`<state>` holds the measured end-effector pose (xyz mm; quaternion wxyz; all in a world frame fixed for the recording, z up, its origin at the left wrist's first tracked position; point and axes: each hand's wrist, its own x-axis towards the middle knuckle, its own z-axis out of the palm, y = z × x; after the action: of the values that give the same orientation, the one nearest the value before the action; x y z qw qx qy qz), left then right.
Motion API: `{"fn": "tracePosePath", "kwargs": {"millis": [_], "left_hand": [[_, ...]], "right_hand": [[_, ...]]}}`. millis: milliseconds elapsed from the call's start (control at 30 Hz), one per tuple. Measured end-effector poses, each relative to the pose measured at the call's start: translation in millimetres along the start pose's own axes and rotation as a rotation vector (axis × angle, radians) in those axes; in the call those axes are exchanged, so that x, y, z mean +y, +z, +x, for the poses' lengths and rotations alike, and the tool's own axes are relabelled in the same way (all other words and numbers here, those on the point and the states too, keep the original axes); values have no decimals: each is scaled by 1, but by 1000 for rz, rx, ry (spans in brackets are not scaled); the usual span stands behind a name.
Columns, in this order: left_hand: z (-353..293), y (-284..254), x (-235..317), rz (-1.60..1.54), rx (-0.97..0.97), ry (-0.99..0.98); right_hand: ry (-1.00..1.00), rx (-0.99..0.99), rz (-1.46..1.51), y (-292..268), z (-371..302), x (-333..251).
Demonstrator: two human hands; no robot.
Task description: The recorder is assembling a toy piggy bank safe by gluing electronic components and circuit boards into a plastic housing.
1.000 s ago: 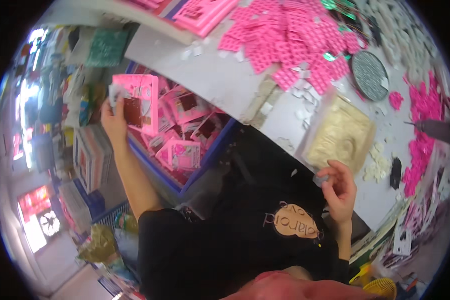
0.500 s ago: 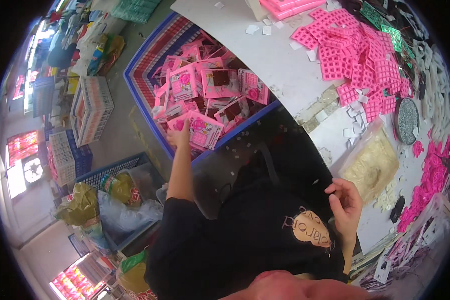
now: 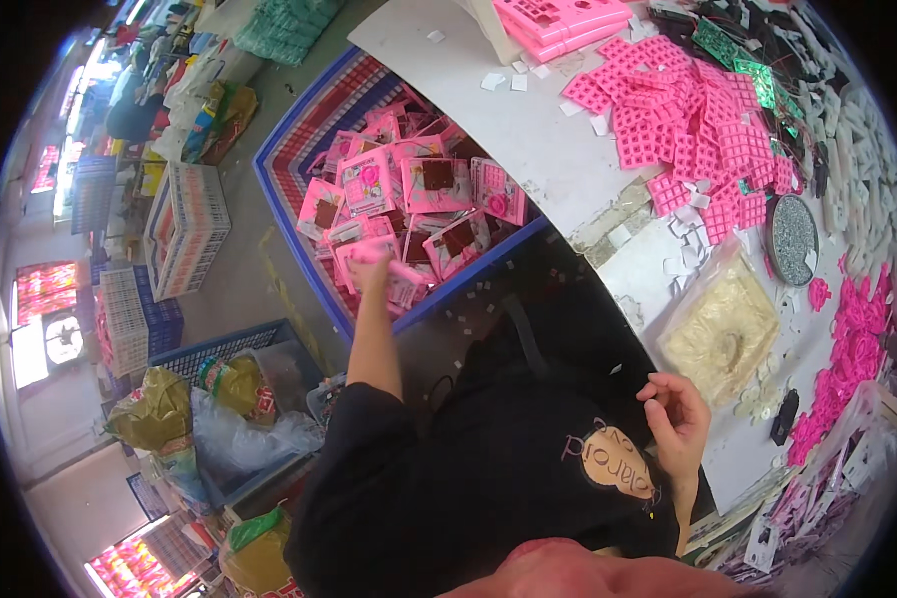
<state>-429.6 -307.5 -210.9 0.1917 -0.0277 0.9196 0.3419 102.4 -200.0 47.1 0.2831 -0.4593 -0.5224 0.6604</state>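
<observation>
So, my left hand [image 3: 371,261] is a blur at a pink case [image 3: 406,270] in the blue crate [image 3: 493,257], can't tell grip | right hand [image 3: 680,419] half-curled, looks empty | decent pile done, I guess, pink keypads [image 3: 703,130] left on bench [image 3: 468,120]

Bright, even indoor light fills your view, and a window [image 3: 32,354] on the left glares white. Shadow pools beneath the bench [image 3: 458,110]. Your left hand [image 3: 371,261] is blurred; fisheye distortion bows the bench's edge, and black rounds off the corners.
</observation>
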Motion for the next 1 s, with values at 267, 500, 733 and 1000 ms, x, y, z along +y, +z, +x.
{"fn": "tracePosePath", "kwargs": {"millis": [267, 500, 733, 1000], "left_hand": [[17, -125, -15, -844, -333, -107], [-154, -116, 178, -960, -933, 237], [-239, -64, 229, -899, -1416, 84], [-288, -46, 227, -876, -1405, -15]], "right_hand": [[-35, -46, 4, 3, 4, 2], [-111, -145, -46, 19, 29, -9], [-62, -141, 121, 26, 42, -20], [29, -241, 310, 20, 39, -16]]}}
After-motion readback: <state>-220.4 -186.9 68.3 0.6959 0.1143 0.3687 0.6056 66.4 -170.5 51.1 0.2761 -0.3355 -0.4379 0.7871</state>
